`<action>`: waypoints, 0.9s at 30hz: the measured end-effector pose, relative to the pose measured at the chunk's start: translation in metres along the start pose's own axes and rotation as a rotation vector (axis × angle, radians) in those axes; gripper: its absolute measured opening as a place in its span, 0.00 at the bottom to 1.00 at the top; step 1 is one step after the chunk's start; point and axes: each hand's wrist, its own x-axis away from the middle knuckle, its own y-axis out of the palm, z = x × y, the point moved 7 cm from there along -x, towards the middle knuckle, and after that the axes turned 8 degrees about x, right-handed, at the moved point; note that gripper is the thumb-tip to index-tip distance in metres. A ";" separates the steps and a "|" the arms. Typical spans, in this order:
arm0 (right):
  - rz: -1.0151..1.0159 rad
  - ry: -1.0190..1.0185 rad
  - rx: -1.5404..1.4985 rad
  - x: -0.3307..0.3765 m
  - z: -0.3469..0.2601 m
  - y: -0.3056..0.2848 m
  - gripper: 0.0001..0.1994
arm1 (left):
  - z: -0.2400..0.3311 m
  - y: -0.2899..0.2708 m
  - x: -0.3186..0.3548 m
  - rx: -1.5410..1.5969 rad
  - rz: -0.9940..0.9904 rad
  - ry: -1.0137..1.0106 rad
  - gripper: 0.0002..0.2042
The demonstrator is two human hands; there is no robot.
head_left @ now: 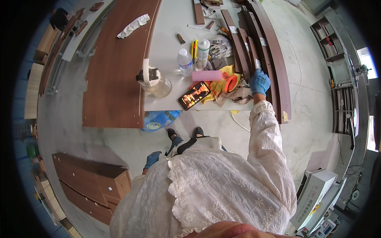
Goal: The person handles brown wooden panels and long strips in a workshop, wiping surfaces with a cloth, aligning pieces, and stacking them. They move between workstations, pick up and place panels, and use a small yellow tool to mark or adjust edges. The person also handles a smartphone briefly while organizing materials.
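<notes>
My right hand [260, 82], in a blue glove, reaches out to the near ends of several dark brown wooden strips [249, 47] stacked on the right of the white table [168, 35]; it rests on or grips one strip end, which I cannot tell apart. My left hand [152, 158], also blue-gloved, hangs low beside my body near the floor, holding nothing that I can see. Next to my right hand lie a pink roll [207, 75], an orange tape ring [230, 82], yellow cloth [216, 86] and a lit phone [194, 95].
A large brown panel [115, 67] with a white rag [133, 26] covers the table's left. A clear jug [154, 82] and two bottles [185, 61] stand mid-table. A blue water bottle [160, 119] lies underneath. Brown cabinets [89, 184] stand at lower left, a white machine [317, 196] at lower right.
</notes>
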 end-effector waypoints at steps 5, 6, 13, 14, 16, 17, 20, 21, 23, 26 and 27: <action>0.155 -0.078 -0.063 0.012 -0.010 -0.021 0.04 | 0.020 0.010 0.011 0.058 0.019 -0.136 0.14; 0.166 -0.037 -0.131 0.013 -0.007 -0.025 0.04 | 0.030 0.012 0.014 -0.182 0.025 -0.088 0.15; 0.323 0.384 -0.696 0.005 0.049 -0.057 0.16 | 0.123 0.003 0.023 0.196 0.186 0.098 0.14; 0.399 0.439 -0.889 0.009 0.057 -0.066 0.17 | 0.144 0.003 0.024 0.150 0.174 0.162 0.14; 0.251 0.618 -1.386 0.015 0.064 -0.073 0.16 | 0.184 0.004 0.027 0.173 0.167 0.235 0.13; 0.349 0.529 -1.360 0.023 0.067 -0.101 0.16 | 0.202 0.002 0.029 0.200 0.169 0.238 0.13; 0.431 0.384 -1.658 0.049 0.053 -0.174 0.16 | 0.270 -0.005 0.044 0.253 0.164 0.449 0.12; 0.341 0.395 -1.657 0.059 0.045 -0.195 0.16 | 0.291 -0.010 0.052 0.285 0.163 0.526 0.12; 0.323 0.284 -1.754 0.080 0.016 -0.242 0.16 | 0.326 -0.029 0.073 0.244 0.204 0.658 0.11; 0.206 -0.079 -1.932 0.121 -0.061 -0.300 0.16 | 0.351 -0.067 0.102 0.328 0.263 0.735 0.15; 0.079 -0.039 -1.921 0.141 -0.090 -0.303 0.16 | 0.354 -0.077 0.110 0.562 0.184 0.742 0.18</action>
